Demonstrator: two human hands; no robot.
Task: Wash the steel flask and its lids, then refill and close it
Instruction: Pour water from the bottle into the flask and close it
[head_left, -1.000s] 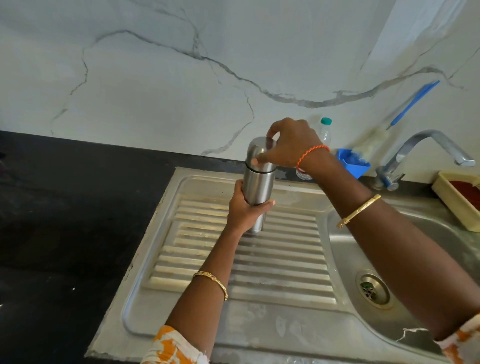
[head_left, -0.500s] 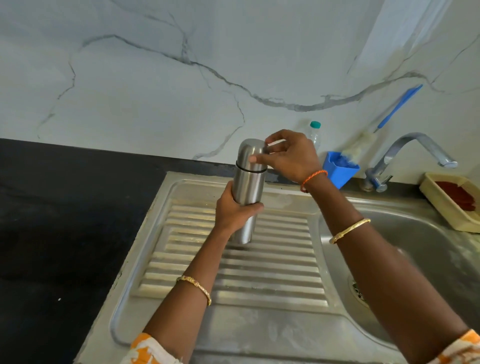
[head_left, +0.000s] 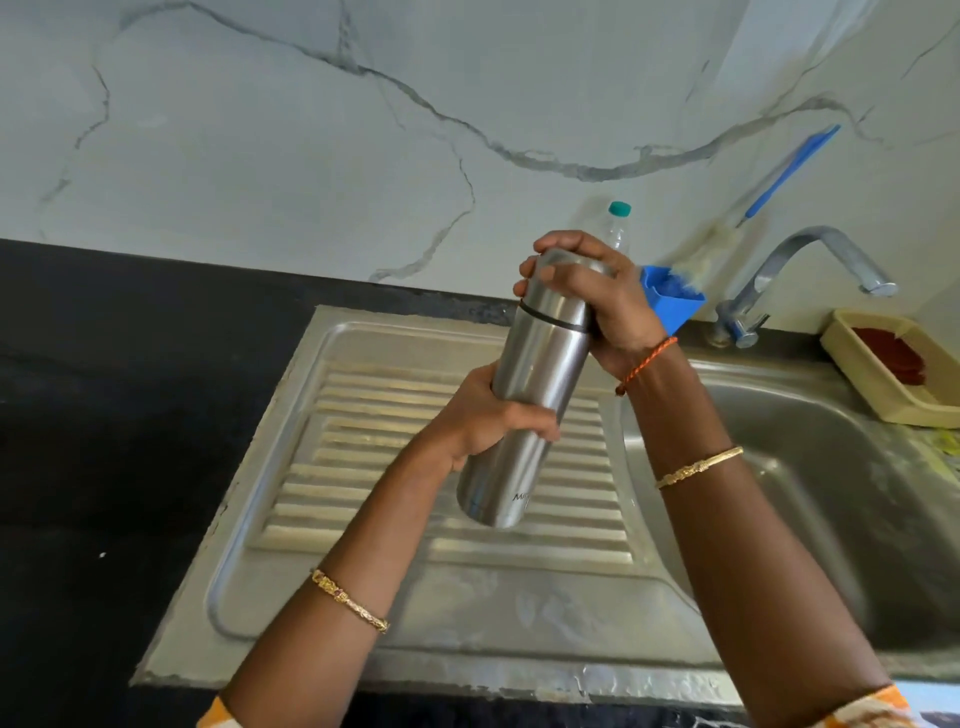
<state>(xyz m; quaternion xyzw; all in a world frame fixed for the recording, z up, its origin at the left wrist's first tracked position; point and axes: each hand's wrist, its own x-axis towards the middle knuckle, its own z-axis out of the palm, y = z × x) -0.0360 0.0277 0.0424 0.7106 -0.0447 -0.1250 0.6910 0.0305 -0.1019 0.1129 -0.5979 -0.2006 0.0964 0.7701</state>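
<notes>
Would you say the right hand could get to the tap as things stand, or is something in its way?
Probably yes, once freed. The right hand grips the cap of the steel flask, which the left hand holds over the drainboard. The tap stands to its right, with only the blue holder partly between.

One cylindrical steel flask (head_left: 535, 395) is counted, gripped by two hands: left hand (head_left: 483, 415), right hand (head_left: 597, 296). Two gold bangles (head_left: 698, 466) are seen, one orange thread wristband (head_left: 647, 364), one clear plastic bottle (head_left: 617, 228), one blue-handled brush (head_left: 779, 176), one curved steel tap (head_left: 810, 265), one cream tray (head_left: 862, 384).
</notes>
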